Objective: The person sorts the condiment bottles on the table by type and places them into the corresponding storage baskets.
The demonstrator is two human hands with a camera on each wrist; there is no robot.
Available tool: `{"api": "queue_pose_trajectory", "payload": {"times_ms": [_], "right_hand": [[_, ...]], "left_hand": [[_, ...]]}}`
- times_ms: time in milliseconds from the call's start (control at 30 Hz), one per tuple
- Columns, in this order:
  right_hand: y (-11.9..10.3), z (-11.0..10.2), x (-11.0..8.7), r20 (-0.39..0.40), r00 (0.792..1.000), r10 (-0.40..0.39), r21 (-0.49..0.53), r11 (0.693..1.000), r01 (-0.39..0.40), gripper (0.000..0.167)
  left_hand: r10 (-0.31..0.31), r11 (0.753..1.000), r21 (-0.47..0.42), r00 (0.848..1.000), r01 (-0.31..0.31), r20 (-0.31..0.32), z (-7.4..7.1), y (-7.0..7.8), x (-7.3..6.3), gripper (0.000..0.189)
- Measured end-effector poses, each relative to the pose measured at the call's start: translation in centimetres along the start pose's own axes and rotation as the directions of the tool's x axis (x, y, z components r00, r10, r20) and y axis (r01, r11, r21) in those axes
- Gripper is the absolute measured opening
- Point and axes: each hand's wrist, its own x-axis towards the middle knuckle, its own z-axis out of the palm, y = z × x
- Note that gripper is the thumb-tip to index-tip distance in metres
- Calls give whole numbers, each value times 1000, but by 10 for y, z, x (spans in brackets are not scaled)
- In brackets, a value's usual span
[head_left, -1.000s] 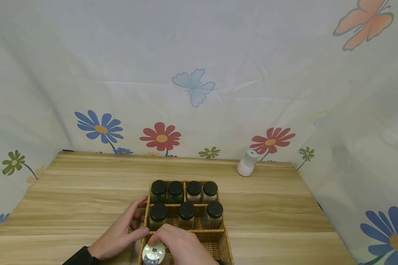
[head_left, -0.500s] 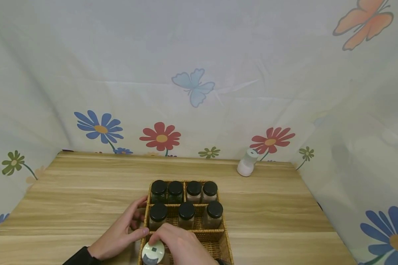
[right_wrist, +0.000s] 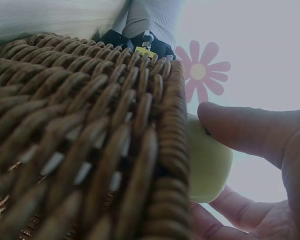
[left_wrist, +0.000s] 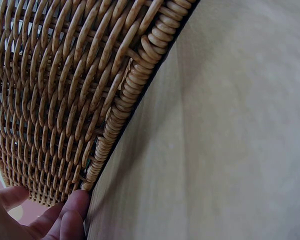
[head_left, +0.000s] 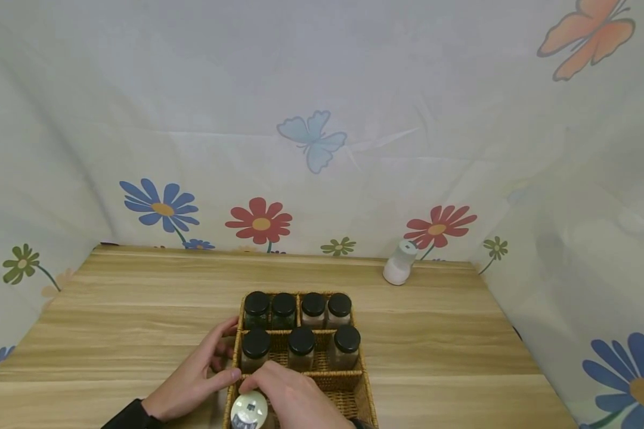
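Note:
A woven wicker basket (head_left: pixel 370 400) with compartments stands at the front of the table. My left hand (head_left: pixel 193 381) rests against its left side, thumb at the rim and fingertips on the outer wall; in the left wrist view those fingers (left_wrist: pixel 72 210) touch the weave low down near the tabletop. With thumb and fingers my right hand (head_left: pixel 295 393) pinches a seasoning jar with a pale green lid (head_left: pixel 248 410) in the front-left part of the basket. The right wrist view shows the lid (right_wrist: pixel 210 162) above the rim, its body hidden by the wicker.
Several black-capped jars (head_left: pixel 302 341) stand in the basket's middle and back compartments, beyond my right hand. A white shaker (head_left: pixel 398 270) with a pale lid stands at the table's back right. Flowered cloth (head_left: pixel 322 196) hangs behind the wooden table (head_left: pixel 434 345) and along both sides.

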Motion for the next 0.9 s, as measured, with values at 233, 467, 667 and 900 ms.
{"api": "queue_pose_trajectory", "payload": {"times_ms": [233, 467, 667, 900], "right_hand": [[1, 1, -1, 2, 1000, -11, 2, 1000, 11, 44], [1, -2, 0, 34, 999, 25, 21, 999, -26, 45], [0, -2, 0, 50, 998, 45, 24, 999, -46, 45], [1, -2, 0, 57, 998, 39, 17, 999, -40, 44]], "left_hand": [[-8, 1000, -10, 1000, 8, 11, 0, -2, 1, 74], [1, 1000, -16, 1000, -1, 13, 0, -2, 1, 74], [10, 1000, -14, 1000, -10, 9, 0, -3, 1, 74], [1, 1000, -9, 1000, -1, 10, 0, -3, 1, 74]]}}
